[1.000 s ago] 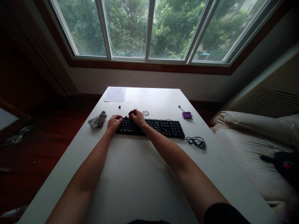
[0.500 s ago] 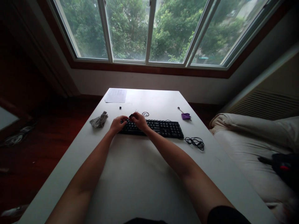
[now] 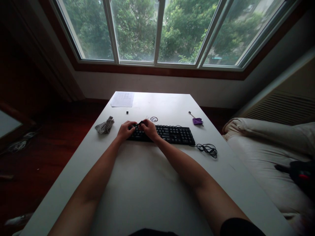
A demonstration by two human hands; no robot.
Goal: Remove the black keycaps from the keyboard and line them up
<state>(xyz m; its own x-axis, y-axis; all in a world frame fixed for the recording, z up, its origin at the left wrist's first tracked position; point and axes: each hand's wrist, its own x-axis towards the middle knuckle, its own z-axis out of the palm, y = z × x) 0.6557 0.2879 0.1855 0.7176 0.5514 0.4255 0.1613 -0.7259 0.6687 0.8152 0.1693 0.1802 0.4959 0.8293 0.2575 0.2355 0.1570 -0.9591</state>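
A black keyboard (image 3: 173,134) lies across the white table (image 3: 137,170). Over its left end is my left hand (image 3: 126,130), its thumb and forefinger curled together; whatever lies between them is too small and dark to make out. Close beside it, my right hand (image 3: 149,128) pinches a small black keycap puller (image 3: 140,123), from which thin wires stick up above the fingers. The two hands' fingertips nearly meet above the keys. One loose black keycap (image 3: 127,112) sits on the table behind the keyboard.
A crumpled grey cloth (image 3: 105,126) lies at the left, a paper sheet (image 3: 122,99) at the far left corner. Behind the keyboard is a clear round item (image 3: 154,119). At right are a purple cloth with a brush (image 3: 197,121) and the coiled cable (image 3: 208,150).
My right hand has turned slightly and shifted a little right with the keycap puller. The left hand stays at the keyboard's left end. The view has shifted slightly.
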